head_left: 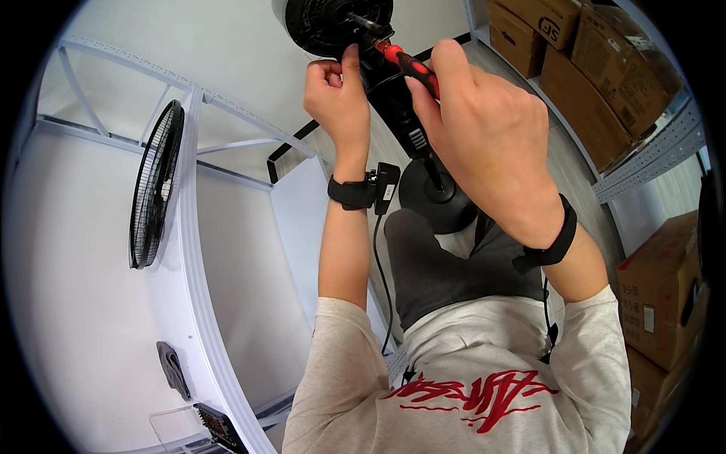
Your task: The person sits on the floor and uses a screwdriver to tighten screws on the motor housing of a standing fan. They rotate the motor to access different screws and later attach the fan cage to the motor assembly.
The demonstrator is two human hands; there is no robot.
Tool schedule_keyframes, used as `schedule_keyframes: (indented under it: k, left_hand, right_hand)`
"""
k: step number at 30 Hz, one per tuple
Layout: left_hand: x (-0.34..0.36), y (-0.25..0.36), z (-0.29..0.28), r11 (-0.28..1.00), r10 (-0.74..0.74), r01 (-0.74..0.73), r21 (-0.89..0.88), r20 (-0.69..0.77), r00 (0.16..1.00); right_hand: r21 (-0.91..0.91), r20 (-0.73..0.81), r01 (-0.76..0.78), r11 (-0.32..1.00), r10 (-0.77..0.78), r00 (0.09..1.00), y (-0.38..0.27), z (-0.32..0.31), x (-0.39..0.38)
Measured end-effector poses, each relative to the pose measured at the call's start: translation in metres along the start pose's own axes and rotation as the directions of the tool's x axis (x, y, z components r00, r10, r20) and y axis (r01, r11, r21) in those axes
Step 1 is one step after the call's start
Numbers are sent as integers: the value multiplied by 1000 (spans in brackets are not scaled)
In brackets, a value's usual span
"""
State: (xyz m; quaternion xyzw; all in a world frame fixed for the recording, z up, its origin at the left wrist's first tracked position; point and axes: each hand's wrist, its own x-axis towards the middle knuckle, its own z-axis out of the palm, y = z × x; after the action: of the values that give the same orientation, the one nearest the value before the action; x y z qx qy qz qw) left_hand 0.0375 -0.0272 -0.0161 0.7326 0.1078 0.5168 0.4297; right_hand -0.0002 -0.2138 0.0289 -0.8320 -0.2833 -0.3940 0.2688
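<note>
A black pedestal fan stands in front of me, its round motor head (314,26) at the top edge of the view and its round base (427,203) on the floor by my legs. My right hand (488,125) grips a red and black screwdriver (414,69), whose shaft points up and left at the middle of the motor head. Just under the head's rim is my left hand (336,94), fingers curled and thumb raised against the fan close to the screwdriver's shaft. Whatever lies within its fingers is hidden.
On the white shelf (181,280) to my left a black fan grille (156,185) stands on edge. A grey cloth-like item (173,369) and a dark brush-like piece (218,427) lie nearer. Cardboard boxes (586,106) fill a rack at right; more boxes (658,291) are stacked below.
</note>
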Motion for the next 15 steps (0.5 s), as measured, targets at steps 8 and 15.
schedule_keyframes:
  k: [8,15]
  left_hand:
    - [-1,-1,0,999,44,-43,27,-14,999]
    - [0,-4,-1,999,41,-40,34,-14,999]
  right_hand:
    - [39,27,-19,999,18,999,2,-3,1]
    - [-30,-4,6,1000,-6,1000,1,1,-4]
